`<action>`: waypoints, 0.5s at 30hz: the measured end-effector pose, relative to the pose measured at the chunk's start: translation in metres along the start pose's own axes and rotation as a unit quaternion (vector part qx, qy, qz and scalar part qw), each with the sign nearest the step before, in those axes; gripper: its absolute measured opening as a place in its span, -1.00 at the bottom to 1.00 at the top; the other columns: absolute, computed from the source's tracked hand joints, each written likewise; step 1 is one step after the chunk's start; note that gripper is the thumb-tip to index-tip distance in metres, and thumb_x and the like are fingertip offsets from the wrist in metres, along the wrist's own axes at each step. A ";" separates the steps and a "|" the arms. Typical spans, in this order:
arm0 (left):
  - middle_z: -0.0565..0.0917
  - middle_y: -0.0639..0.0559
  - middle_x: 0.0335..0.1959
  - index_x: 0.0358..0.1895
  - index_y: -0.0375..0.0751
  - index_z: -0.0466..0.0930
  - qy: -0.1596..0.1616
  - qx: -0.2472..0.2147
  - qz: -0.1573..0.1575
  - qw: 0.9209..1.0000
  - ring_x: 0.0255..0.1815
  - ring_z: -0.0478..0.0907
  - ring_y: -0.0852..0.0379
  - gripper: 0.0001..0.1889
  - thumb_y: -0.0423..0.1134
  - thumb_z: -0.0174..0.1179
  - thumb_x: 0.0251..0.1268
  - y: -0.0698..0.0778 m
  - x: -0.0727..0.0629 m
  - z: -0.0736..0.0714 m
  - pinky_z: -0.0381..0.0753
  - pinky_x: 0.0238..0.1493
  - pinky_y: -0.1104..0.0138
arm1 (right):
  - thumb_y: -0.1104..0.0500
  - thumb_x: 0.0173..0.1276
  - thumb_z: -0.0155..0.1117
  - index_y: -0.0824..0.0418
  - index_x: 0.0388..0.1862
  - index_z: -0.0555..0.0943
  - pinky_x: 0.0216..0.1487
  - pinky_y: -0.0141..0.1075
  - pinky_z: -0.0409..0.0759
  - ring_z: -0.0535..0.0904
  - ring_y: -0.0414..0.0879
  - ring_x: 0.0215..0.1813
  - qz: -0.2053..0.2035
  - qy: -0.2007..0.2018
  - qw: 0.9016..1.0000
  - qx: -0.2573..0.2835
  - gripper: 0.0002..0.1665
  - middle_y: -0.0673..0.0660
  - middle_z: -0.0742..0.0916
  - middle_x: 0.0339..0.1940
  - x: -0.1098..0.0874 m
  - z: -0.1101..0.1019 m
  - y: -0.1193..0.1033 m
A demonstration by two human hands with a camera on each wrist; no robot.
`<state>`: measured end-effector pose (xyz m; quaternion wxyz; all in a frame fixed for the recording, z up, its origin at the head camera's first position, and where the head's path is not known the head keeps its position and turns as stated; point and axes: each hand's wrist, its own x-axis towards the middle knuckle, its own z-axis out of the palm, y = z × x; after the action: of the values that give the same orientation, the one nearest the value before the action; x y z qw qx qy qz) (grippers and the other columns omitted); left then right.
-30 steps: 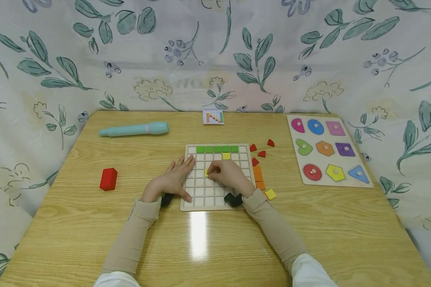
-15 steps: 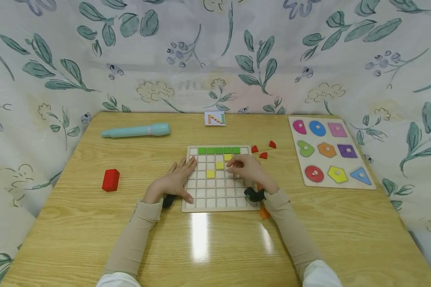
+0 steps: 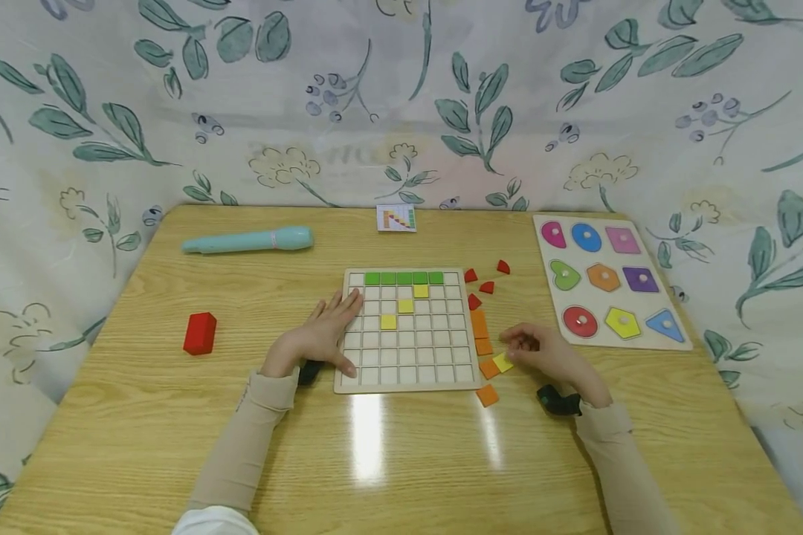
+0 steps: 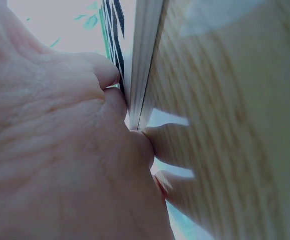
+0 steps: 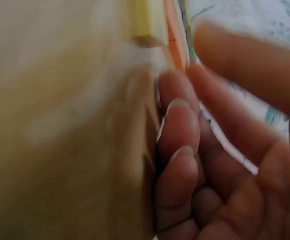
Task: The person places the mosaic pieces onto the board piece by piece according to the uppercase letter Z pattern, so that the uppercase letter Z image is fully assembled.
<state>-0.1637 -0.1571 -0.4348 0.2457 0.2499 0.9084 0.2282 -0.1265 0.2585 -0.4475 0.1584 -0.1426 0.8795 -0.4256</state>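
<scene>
My left hand [image 3: 320, 336] lies spread over the left edge of the wooden grid board [image 3: 408, 388], thumb and fingertips on the board. In the left wrist view the palm [image 4: 59, 145] hides most of the board, whose side edge [image 4: 145, 60] shows. Five-in-a-row style green tiles [image 3: 404, 279] line the top row, and three yellow tiles [image 3: 406, 305] step diagonally below. Right of the board, my right hand [image 3: 545, 355] is beside a loose yellow tile [image 3: 502, 362], with nothing in its fingers. In the right wrist view, curled fingers [image 5: 180, 125] are just short of the yellow tile [image 5: 147, 22].
Orange tiles [image 3: 479, 325] lie along the board's right edge, with several red quarter-round pieces [image 3: 486, 287] above them. A shape puzzle [image 3: 612, 279] is at the right. A picture card [image 3: 396, 218], a turquoise pen-like stick [image 3: 250, 241] and a red block [image 3: 201, 333] lie farther out.
My right hand has left the board and moved right, down to the loose yellow tile. The middle yellow tile, hidden under it earlier, now shows. My left hand has stayed put.
</scene>
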 end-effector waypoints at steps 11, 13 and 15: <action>-0.38 -0.18 0.59 0.55 -0.27 -0.35 0.000 -0.002 0.004 1.000 0.57 -0.54 -0.26 0.43 0.05 0.55 -0.29 0.001 0.001 0.001 -0.53 0.51 -0.19 | 0.30 0.21 0.37 0.29 -0.17 0.52 -0.38 -0.44 0.37 0.39 -0.14 -0.37 0.006 0.051 0.997 -0.049 -0.75 0.11 0.55 -0.40 -0.001 0.002 -0.001; -0.38 -0.17 0.60 0.56 -0.26 -0.36 0.001 -0.001 0.001 1.000 0.58 -0.54 -0.24 0.43 0.05 0.56 -0.30 0.002 0.001 0.001 -0.53 0.51 -0.17 | 0.32 0.22 0.36 0.31 -0.21 0.50 -0.39 -0.45 0.39 0.41 -0.14 -0.39 0.014 0.084 0.995 -0.053 -0.77 0.13 0.57 -0.41 0.005 0.001 0.003; -0.38 -0.17 0.60 0.56 -0.26 -0.36 0.001 -0.002 0.001 1.000 0.58 -0.54 -0.25 0.43 0.04 0.56 -0.30 0.002 0.001 0.001 -0.53 0.51 -0.17 | 0.31 0.24 0.34 0.31 -0.23 0.50 -0.37 -0.46 0.40 0.43 -0.15 -0.38 0.025 0.110 0.992 -0.053 -0.80 0.15 0.60 -0.38 0.012 0.000 0.005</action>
<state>-0.1632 -0.1550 -0.4351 0.2453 0.2501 0.9080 0.2300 -0.1376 0.2566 -0.4531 0.0639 -0.0808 0.9161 -0.3874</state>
